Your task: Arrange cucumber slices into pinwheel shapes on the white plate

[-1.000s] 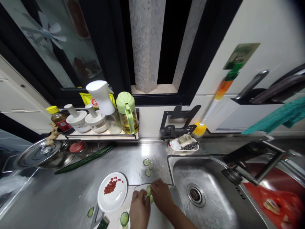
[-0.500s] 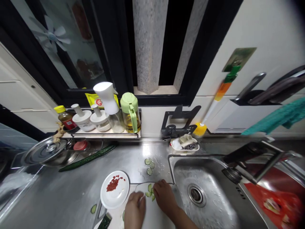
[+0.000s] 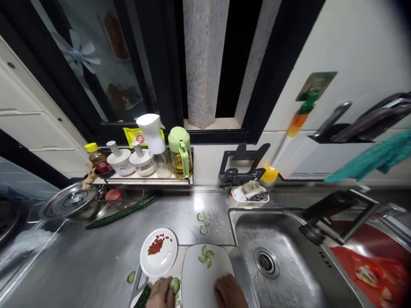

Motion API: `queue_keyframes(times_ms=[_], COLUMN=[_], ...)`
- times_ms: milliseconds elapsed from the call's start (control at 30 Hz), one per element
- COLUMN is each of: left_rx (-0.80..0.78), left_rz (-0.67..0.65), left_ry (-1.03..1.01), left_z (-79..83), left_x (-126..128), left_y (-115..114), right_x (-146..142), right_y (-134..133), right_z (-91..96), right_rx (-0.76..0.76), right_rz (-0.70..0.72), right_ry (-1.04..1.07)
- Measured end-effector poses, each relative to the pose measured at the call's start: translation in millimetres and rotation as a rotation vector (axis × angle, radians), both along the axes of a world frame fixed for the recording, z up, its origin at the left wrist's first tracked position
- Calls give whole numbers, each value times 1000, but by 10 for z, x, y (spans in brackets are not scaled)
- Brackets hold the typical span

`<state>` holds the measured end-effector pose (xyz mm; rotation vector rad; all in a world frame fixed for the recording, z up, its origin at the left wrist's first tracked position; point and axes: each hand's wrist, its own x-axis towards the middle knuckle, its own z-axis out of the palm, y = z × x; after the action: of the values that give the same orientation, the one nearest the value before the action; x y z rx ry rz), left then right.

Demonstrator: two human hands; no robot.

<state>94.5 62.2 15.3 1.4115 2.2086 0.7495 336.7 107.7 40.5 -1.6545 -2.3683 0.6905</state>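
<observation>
A white rounded-square plate [image 3: 199, 284] carries several curved cucumber pieces [image 3: 205, 256] laid like a pinwheel near its far edge. My left hand [image 3: 160, 294] is left of that plate, fingers bent and pressed against a cucumber slice [image 3: 174, 284] on the board. Beside it, the cut cucumber [image 3: 143, 297] is partly covered by the hand. Over the plate's right side rests my right hand [image 3: 230, 291], its fingers curled; whatever they may hold is hidden. A round white plate [image 3: 165, 259] with red goji berries [image 3: 156, 245] sits beyond my left hand.
Cucumber slices [image 3: 204, 229] lie on the steel counter, another [image 3: 131, 277] at left. A whole cucumber [image 3: 123, 212] lies near the pot [image 3: 69, 201]. The sink [image 3: 276, 239] is at right. Along the window stands a rack [image 3: 147, 181] with jars and an oil bottle [image 3: 180, 152].
My left hand has moved left, off the plate to the cucumber slice. My right hand has drawn back toward me from the cucumber pieces, which now lie uncovered. The view has shifted slightly.
</observation>
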Motion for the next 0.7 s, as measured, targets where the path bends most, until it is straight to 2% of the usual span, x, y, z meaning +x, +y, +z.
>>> queue_keyframes(times_ms=[300, 467, 567, 700], left_rx=[-46, -30, -56, -113], left_rz=[-5, 14, 18, -21], left_ry=[17, -7, -84, -329], left_z=[13, 68, 157, 281], left_x=[-17, -52, -74, -2], left_y=[21, 19, 22, 71], right_x=[-7, -68, -141, -285], right_y=[-115, -147, -161, -130], right_z=[-104, -142, -123, -1], right_rx=[50, 22, -18, -118], right_rz=[56, 56, 30, -52], right_ry=[-30, 43, 114, 269])
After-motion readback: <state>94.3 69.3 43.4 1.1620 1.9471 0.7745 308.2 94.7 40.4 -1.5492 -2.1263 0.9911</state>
